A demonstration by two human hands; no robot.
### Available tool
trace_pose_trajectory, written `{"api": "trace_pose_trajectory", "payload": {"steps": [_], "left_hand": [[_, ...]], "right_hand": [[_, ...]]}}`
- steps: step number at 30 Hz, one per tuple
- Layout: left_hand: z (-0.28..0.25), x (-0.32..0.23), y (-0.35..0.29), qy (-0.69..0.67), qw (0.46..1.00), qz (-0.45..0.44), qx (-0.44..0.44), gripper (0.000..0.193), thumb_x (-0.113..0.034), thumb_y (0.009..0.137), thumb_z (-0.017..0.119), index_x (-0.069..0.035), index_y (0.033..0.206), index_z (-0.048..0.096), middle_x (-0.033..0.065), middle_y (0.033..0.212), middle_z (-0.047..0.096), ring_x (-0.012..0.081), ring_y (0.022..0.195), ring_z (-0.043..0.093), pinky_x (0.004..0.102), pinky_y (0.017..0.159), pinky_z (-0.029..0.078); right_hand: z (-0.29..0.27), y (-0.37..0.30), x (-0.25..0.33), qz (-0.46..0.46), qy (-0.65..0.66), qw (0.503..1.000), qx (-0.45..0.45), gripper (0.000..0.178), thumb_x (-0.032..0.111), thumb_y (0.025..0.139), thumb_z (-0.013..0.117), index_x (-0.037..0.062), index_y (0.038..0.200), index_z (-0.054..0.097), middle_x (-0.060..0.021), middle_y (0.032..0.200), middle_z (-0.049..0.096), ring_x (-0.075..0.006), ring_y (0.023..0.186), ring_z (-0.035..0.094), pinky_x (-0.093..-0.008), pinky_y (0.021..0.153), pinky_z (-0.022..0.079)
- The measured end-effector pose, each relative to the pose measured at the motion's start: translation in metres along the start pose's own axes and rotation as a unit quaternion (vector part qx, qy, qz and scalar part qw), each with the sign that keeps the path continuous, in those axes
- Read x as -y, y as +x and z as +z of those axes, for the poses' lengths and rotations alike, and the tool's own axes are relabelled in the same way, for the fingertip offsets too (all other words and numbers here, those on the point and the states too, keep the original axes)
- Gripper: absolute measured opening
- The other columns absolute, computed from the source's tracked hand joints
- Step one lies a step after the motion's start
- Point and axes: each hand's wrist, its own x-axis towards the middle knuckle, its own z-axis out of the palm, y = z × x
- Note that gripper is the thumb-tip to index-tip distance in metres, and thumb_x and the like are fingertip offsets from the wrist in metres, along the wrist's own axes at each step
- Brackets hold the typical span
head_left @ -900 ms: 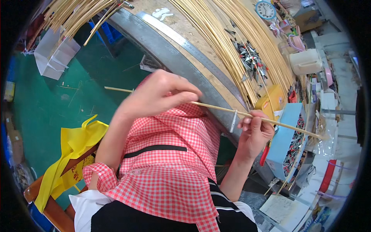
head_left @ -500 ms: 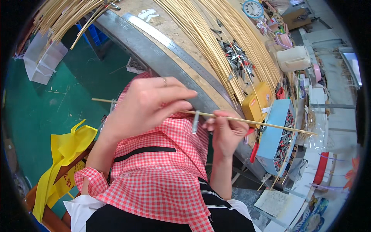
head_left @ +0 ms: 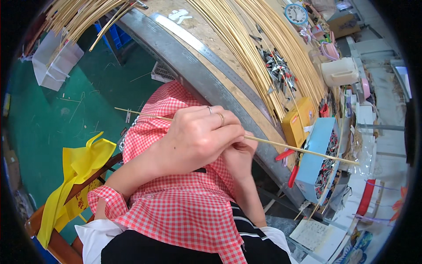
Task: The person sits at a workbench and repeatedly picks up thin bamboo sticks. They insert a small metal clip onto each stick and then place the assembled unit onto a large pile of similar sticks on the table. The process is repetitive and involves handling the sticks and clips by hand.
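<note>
A thin bamboo stick (head_left: 303,150) runs across in front of me, from the left over the floor to the right above the bench. My left hand (head_left: 200,136), with rings on its fingers, is closed over the stick's middle. Beneath its fingertips my right hand (head_left: 239,158) pinches the same stretch, and the two hands touch. What lies between the fingers is hidden. A small pale piece (head_left: 128,115) sits across the stick near its left end. Below the hands is the red and white checked cloth (head_left: 176,200) that I wear.
Bundles of bamboo sticks (head_left: 246,66) lie on the bench with a metal ruler (head_left: 206,61) and several loose clips (head_left: 279,68). Red-handled pliers (head_left: 293,176) rest beside a blue box (head_left: 314,156) and a yellow box (head_left: 299,119). A yellow cloth (head_left: 74,171) hangs on a chair at left.
My left hand has come down and right onto the stick and closed, meeting my right hand. The small pale piece that hung from the stick between them is now hidden.
</note>
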Motion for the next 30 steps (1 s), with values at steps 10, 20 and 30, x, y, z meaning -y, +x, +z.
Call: {"api": "trace_pose_trajectory", "payload": {"steps": [10, 20, 30], "left_hand": [[-0.004, 0.008, 0.003, 0.044, 0.999, -0.013, 0.011, 0.013, -0.01, 0.071, 0.074, -0.005, 0.078, 0.065, 0.0063, 0.079, 0.066, 0.023, 0.069, 0.064, 0.0327, 0.057, 0.049], [-0.012, 0.016, 0.007, -0.315, 0.926, -0.162, 0.13, 0.014, -0.006, 0.079, 0.067, 0.003, 0.09, 0.07, 0.0095, 0.078, 0.069, 0.0177, 0.067, 0.066, 0.0275, 0.059, 0.05], [-0.015, 0.024, 0.006, -0.297, 0.935, -0.184, 0.059, 0.012, -0.006, 0.084, 0.065, 0.005, 0.081, 0.069, 0.0089, 0.062, 0.062, 0.0124, 0.053, 0.058, 0.0245, 0.049, 0.043]], "right_hand": [[-0.057, 0.004, 0.036, -0.047, 0.132, 0.978, -0.155, 0.011, -0.002, 0.086, 0.062, -0.011, 0.093, 0.064, -0.015, 0.074, 0.062, -0.0156, 0.052, 0.057, -0.029, 0.047, 0.051], [-0.045, 0.012, 0.042, -0.112, 0.065, 0.989, -0.074, 0.007, -0.004, 0.078, 0.068, -0.0083, 0.083, 0.067, -0.0158, 0.071, 0.066, -0.0184, 0.054, 0.061, -0.0269, 0.049, 0.05], [-0.085, 0.059, 0.036, -0.035, -0.142, 0.989, 0.013, 0.019, -0.003, 0.08, 0.06, -0.003, 0.098, 0.067, -0.0121, 0.087, 0.068, -0.0203, 0.076, 0.064, -0.0299, 0.067, 0.051]]}}
